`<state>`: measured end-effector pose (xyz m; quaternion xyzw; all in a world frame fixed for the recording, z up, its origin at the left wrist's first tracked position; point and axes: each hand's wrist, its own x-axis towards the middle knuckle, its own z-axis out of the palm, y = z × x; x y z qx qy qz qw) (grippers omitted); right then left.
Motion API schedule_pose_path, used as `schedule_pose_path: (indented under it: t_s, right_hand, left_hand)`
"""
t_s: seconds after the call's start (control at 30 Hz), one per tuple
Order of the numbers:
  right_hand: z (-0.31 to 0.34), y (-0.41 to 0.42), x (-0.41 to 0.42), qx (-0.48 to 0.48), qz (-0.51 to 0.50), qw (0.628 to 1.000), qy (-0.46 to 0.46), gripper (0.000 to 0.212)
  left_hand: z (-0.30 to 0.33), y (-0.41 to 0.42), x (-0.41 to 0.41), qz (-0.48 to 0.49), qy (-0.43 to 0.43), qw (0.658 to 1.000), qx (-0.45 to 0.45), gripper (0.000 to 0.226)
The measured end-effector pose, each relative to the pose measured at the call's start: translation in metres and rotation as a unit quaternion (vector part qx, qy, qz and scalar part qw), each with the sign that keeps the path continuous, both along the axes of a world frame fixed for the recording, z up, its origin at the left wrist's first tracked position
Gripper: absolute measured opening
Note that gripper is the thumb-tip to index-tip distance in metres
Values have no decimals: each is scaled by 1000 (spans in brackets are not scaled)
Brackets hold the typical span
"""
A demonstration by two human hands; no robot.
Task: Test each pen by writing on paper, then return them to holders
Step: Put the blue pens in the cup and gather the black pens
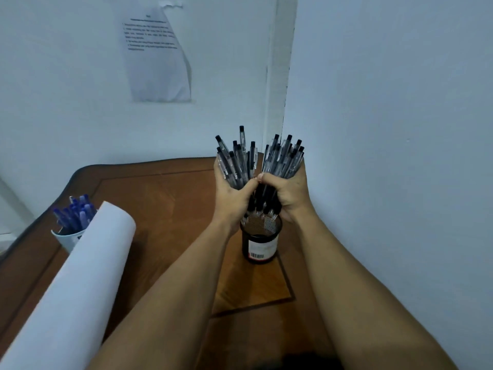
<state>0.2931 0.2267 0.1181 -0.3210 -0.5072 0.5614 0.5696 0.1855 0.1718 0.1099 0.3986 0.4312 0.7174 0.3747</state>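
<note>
A big bunch of black pens (260,161) fans out above a black mesh holder (260,237) on the wooden table. My left hand (230,196) grips the left half of the bunch and my right hand (288,193) grips the right half, thumbs meeting in the middle. The pen tips hang just over the holder's rim. A white cup (66,239) with several blue pens (76,212) stands at the left. A rolled sheet of white paper (77,284) lies in front of that cup.
The brown wooden table (165,204) sits in a corner, with white walls close behind and to the right. A printed sheet (157,57) is stuck on the back wall.
</note>
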Motion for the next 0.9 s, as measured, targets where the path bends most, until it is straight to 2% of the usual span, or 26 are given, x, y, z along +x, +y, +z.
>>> schedule_pose_path:
  t_s: [0.33, 0.47, 0.53, 0.63, 0.73, 0.83, 0.9]
  right_hand:
    - [-27, 3, 16, -56, 34, 997, 50, 54]
    - [-28, 1, 20, -63, 63, 994, 64, 43]
    - [-28, 0, 18, -58, 66, 993, 74, 54]
    - [-31, 1, 14, -58, 55, 994, 75, 68]
    - [-33, 1, 10, -65, 25, 994, 84, 64]
    - [-33, 1, 5, -47, -7, 996, 76, 55]
    - [-35, 2, 2, -25, -13, 998, 63, 61]
  left_hand:
    - [-24, 7, 10, -12, 13, 1000, -14, 85]
    - [-20, 6, 11, -19, 32, 999, -7, 82]
    - [-19, 5, 11, -22, 57, 998, -2, 83]
    - [-19, 5, 9, -26, 101, 994, -5, 81]
    - [-21, 5, 7, -25, 136, 990, -1, 80]
    - [-25, 4, 7, -23, 121, 992, -10, 69]
    - [-26, 3, 8, -20, 93, 995, -13, 62]
